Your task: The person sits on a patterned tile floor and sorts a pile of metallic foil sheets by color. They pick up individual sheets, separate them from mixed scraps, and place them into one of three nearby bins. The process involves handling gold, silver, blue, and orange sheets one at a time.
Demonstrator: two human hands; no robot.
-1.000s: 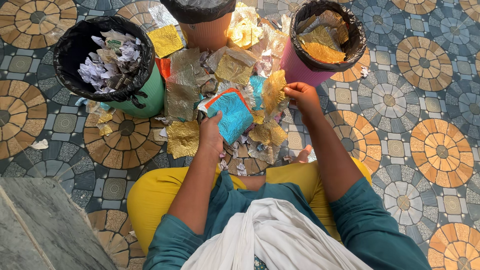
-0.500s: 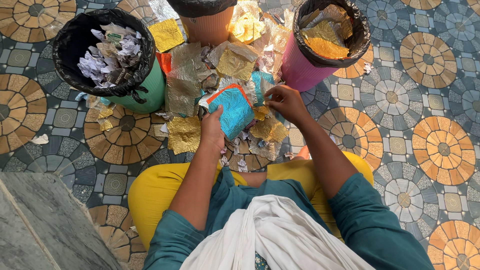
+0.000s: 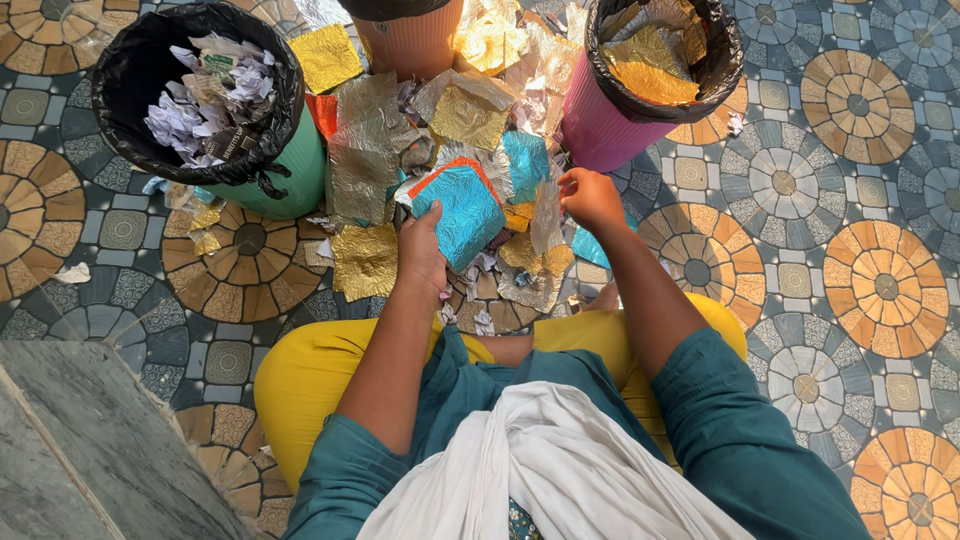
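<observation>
My left hand [image 3: 420, 255] holds a stack of blue foil sheets [image 3: 462, 212] with an orange edge, tilted up over the pile of foil scraps [image 3: 470, 125] on the floor. My right hand [image 3: 590, 197] is just right of the stack, fingers pinched on a thin silvery foil strip [image 3: 547, 215] that hangs down from it. Gold, silver and blue foil pieces lie scattered in front of my knees.
A green bin [image 3: 285, 170] with a black liner holds white paper scraps at the left. A pink bin [image 3: 610, 135] with gold foil stands at the right, a brown pot [image 3: 415, 40] at the back. A grey stone slab [image 3: 90, 450] lies at lower left on the patterned tile floor.
My right hand has come down and left from near the pink bin to beside the blue stack, now pinching a silvery strip. The left hand stays put with the stack.
</observation>
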